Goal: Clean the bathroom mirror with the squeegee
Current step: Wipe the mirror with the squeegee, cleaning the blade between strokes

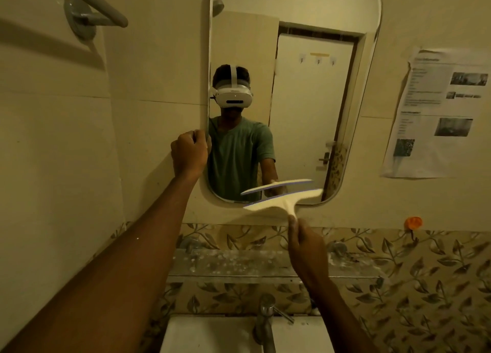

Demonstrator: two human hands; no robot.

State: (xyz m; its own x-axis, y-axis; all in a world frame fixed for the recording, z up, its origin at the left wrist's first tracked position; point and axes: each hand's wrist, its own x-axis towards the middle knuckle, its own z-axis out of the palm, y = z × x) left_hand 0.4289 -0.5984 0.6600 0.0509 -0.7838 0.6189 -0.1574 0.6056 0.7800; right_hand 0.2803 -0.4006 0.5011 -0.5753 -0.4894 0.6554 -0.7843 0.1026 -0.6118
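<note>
Squeegee [281, 200] looks light and stiff; right hand [305, 242] fingers [293, 226] curl round its handle, the sensible hold; left hand [189, 150] grips the mirror [305, 20] edge.

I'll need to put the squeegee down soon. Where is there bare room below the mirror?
The glass shelf is bare between its left end and the right forearm crossing it. The sink left of the tap is free too. Around the tap is tight.
</note>
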